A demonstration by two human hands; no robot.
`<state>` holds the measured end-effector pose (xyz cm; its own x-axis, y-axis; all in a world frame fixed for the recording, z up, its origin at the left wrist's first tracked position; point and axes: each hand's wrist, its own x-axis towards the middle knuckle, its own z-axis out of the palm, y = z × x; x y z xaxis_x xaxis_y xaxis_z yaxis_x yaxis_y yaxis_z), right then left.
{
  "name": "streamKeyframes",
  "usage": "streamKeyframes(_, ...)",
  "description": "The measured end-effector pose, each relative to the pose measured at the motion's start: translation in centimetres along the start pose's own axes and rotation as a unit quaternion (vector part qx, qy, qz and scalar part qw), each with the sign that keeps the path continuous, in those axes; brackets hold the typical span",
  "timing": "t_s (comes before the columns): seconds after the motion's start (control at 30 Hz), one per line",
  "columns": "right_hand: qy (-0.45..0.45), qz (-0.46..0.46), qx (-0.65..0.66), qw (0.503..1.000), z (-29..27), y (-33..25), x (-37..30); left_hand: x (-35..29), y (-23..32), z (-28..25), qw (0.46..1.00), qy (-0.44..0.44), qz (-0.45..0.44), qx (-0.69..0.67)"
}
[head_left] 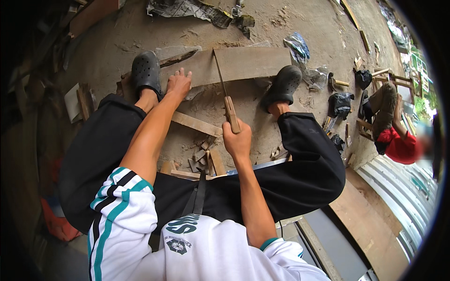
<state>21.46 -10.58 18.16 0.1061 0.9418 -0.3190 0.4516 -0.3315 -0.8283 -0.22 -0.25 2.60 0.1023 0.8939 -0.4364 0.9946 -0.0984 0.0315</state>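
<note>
Flat rectangular wooden board (243,63) lies on rough dirt ground (108,44), pinned under both black clogs. Left hand (178,83) presses its near edge, grip spread. Right hand (237,140) grip wraps a handsaw (227,96) by its wooden handle, thin blade on the board.

You're in a rough outdoor carpentry yard, working on the ground. Bare dirt floor (117,44) strewn with wood offcuts (202,157) and chips, a plank (243,63) laid flat, a saw (224,91), planks (370,229) and corrugated metal sheets (403,182) stacked at your right. Hammer (335,83) and plastic bags (341,104) lie about; another person (398,140) squats nearby.
</note>
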Motion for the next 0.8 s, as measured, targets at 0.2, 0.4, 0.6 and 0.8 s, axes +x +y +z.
streamKeyframes(0.2, -0.005, -0.004, -0.016, 1.0, 2.3, -0.1, 6.5, -0.4, -1.0, 2.1, 0.999, 0.021, 0.014, 0.039)
streamKeyframes(0.4, -0.008, 0.033, -0.043, 0.999, -0.4, -2.0, 0.0, 0.1, -0.9, 1.8, 0.998, 0.047, 0.04, 0.034)
streamKeyframes(0.6, -0.016, -0.019, -0.025, 0.999, 2.1, -0.6, 6.0, 0.0, -1.7, 3.9, 0.998, 0.054, 0.028, 0.032)
streamKeyframes(0.8, 0.03, -0.024, -0.052, 0.998, 1.7, 0.2, 4.0, 0.6, -0.3, 1.6, 0.999, 0.03, 0.031, 0.018)
